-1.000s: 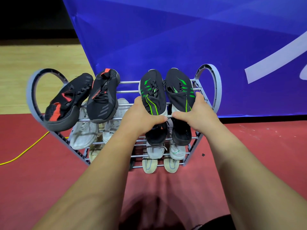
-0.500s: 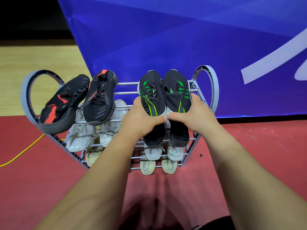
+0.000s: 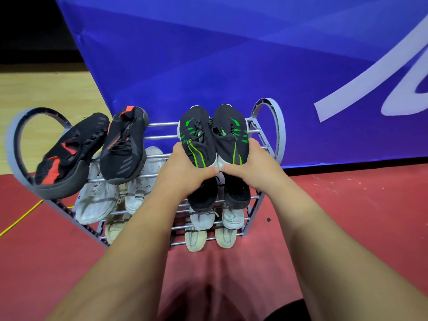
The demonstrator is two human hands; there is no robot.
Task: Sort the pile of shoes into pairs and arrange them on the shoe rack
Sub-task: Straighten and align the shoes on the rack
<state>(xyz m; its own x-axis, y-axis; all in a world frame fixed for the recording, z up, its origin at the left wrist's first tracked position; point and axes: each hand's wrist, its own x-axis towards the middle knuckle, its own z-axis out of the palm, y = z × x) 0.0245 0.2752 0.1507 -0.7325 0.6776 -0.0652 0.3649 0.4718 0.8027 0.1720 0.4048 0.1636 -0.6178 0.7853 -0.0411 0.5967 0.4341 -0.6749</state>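
Hands (image 3: 185, 176) (image 3: 253, 167) abreast around green-striped shoes (image 3: 199, 137)

Gap on top-tier bars (image 3: 162, 124) between black-red pair (image 3: 122, 147) and green-striped pair (image 3: 199, 140); banner (image 3: 231, 66) close behind.

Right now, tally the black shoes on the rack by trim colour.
Black shoes with green trim: 2
Black shoes with red trim: 2
Plain black shoes: 2
Total: 6

You get bright, even light and strong colours. A soft shadow darkens the red floor (image 3: 347, 216) right below you. The top left corner goes black. Your wide lens bows the shoe rack (image 3: 11, 149) outward, and the nearest edge looks slightly soft.
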